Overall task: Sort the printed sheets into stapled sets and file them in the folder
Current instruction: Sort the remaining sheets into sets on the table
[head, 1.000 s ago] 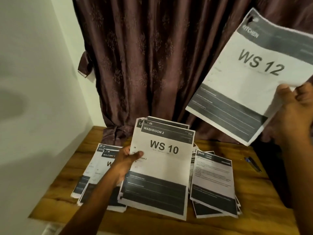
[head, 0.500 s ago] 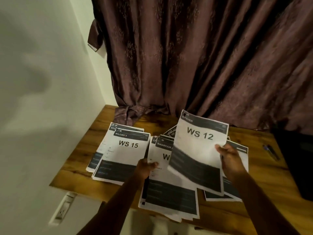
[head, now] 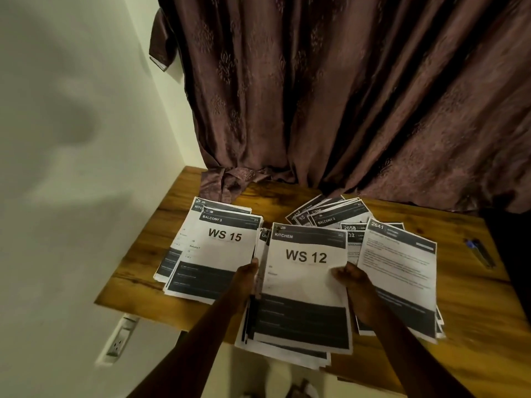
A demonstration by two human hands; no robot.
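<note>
The WS 12 sheet lies on top of the middle pile, which juts past the near edge of the tabletop; the right hand pinches the sheet's right edge between thumb and fingers, while the left hand rests at the pile's left side, its fingers pressed together along the paper as far as the dim light lets me judge. The overhang is the main risk: a nudge toward the person, or a release before the sheet is squared, could tip the pile off the edge and scatter it. The piles also crowd each other, with the WS 15 pile just beside it on the left and the 2641 pile overlapping on the right, so a sliding sheet could stray into the wrong set. The fanned sheets behind look loose and could mix as easily. No stapler or folder is clearly visible.
</note>
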